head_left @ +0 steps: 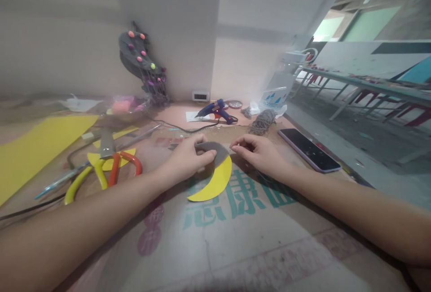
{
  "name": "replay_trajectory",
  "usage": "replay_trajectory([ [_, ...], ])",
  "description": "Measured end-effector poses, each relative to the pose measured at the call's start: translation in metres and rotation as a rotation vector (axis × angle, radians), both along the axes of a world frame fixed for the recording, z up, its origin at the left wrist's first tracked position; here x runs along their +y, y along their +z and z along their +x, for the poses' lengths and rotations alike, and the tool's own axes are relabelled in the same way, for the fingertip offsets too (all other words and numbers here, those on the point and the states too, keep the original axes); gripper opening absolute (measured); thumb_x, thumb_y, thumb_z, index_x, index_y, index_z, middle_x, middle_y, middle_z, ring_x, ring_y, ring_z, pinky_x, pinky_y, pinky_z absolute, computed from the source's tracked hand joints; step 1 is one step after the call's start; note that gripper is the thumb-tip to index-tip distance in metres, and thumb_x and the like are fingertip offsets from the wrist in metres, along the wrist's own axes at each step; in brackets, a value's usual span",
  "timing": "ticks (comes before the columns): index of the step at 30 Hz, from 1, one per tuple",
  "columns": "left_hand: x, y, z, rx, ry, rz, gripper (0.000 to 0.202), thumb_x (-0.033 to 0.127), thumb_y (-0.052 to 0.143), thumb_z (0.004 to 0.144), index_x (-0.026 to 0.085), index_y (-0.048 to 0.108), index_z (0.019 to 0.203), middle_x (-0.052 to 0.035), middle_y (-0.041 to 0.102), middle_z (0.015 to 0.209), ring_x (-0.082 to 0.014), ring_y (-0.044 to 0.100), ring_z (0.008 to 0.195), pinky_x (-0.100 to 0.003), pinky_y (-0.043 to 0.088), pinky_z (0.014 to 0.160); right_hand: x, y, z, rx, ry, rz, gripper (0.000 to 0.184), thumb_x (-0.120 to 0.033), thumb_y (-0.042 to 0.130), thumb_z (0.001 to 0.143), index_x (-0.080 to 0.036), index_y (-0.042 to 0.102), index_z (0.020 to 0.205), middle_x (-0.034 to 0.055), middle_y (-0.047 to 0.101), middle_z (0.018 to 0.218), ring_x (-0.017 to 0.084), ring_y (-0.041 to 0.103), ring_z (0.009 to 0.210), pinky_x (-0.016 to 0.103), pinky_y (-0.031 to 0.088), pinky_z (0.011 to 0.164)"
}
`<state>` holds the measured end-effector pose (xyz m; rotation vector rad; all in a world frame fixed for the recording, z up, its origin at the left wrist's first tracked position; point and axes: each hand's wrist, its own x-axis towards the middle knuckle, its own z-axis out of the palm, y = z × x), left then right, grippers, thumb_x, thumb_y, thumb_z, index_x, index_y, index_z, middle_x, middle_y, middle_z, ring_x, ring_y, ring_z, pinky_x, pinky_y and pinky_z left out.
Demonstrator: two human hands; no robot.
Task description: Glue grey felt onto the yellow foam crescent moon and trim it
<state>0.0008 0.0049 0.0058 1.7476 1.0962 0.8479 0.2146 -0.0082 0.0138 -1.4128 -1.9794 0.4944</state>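
A yellow crescent moon cutout (215, 182), its upper part wrapped in grey yarn (220, 152), is held between the thumb and fingers of my left hand (193, 159). Its bare yellow tip points down and left, just above the board. Close to the right of the wrapped end, my right hand (254, 150) is closed in a pinch on a thin grey strand of yarn, which is hardly visible at the fingertips. A loose bundle of the same grey yarn (262, 121) lies behind my right hand.
A blue glue gun (217, 110) with a cord rests at the back. Scissors (107, 162), a pen (62, 180) and a yellow sheet (43, 148) lie left; a phone (309, 150) lies right. A decorated grey crescent (136, 54) is against the wall.
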Motion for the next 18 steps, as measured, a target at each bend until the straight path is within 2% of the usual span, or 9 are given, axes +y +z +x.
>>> replay_trajectory([
  [18, -0.0017, -0.0029, 0.0013, -0.144, -0.072, -0.18, 0.018, 0.029, 0.062, 0.078, 0.022, 0.046, 0.078, 0.0037, 0.066, 0.062, -0.0114, 0.058, 0.049, -0.017, 0.038, 0.04, -0.0052, 0.0033, -0.0043, 0.098, 0.007, 0.052, 0.016, -0.028, 0.058, 0.084, -0.017, 0.068, 0.085, 0.0014, 0.067, 0.072, 0.012, 0.055, 0.062, 0.024, 0.041, 0.056],
])
